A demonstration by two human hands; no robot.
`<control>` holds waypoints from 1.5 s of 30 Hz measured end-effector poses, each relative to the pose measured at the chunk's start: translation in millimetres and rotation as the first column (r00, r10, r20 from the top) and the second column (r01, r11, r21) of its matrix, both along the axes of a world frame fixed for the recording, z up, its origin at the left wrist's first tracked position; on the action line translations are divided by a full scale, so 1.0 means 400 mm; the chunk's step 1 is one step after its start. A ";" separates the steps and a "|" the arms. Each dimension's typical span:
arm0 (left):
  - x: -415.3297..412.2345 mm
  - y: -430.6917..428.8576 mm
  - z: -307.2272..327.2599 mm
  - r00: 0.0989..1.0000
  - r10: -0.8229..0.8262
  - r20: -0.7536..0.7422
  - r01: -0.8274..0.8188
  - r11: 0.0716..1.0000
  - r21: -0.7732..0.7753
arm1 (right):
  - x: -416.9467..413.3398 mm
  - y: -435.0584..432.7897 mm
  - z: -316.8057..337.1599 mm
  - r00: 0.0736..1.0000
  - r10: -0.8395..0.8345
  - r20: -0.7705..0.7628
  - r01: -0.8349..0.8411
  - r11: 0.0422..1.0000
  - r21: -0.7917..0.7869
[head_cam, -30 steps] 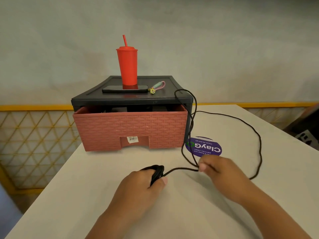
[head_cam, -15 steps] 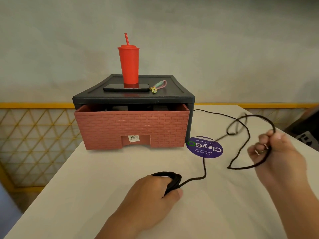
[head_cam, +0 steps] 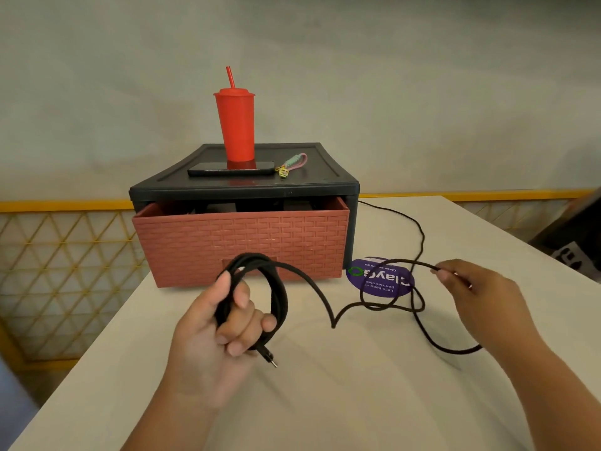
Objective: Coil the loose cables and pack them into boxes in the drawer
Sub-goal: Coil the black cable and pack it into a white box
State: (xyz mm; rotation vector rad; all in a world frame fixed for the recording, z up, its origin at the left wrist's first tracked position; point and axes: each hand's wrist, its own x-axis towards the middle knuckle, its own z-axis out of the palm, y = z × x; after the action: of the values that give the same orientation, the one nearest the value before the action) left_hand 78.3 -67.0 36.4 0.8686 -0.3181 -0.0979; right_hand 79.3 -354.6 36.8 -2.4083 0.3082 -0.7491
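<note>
Nearest you, your left hand is held up off the desk, grip clamped on a few wound turns of the black cable, fingers curled through the loops and thumb along their left side. The plug pokes out below your fingers, pointing down-right. From those turns one strand arcs right and down to the desk, kinks, then lies in a loose tangle of loops in front of your right hand. Right grip is pinched on the strand near the fingertips, and another length of slack curves under that wrist. The loose loops partly overlap a round purple sticker on the desk. Past it the cable runs back along the right side of the black cabinet and out of sight behind it. The pink brick-pattern drawer sits pulled out a little. There are dark shapes inside, can't tell what they are. On the cabinet top: a phone lying flat, a red cup with a straw standing upright just behind it, and a keyring to the right of them. Yellow lattice railing behind the desk on the left.
</note>
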 end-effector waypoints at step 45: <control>-0.010 0.029 -0.009 0.961 -0.240 0.136 0.268 0.930 -0.252 | -0.070 0.363 -0.047 0.682 0.563 -0.466 -0.729 0.574 -0.373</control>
State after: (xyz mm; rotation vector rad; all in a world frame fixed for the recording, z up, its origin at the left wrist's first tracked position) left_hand 74.2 -55.5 32.9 0.5598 -0.5280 -0.2459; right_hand 51.4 -209.4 17.9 -2.8414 -0.7905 -0.0997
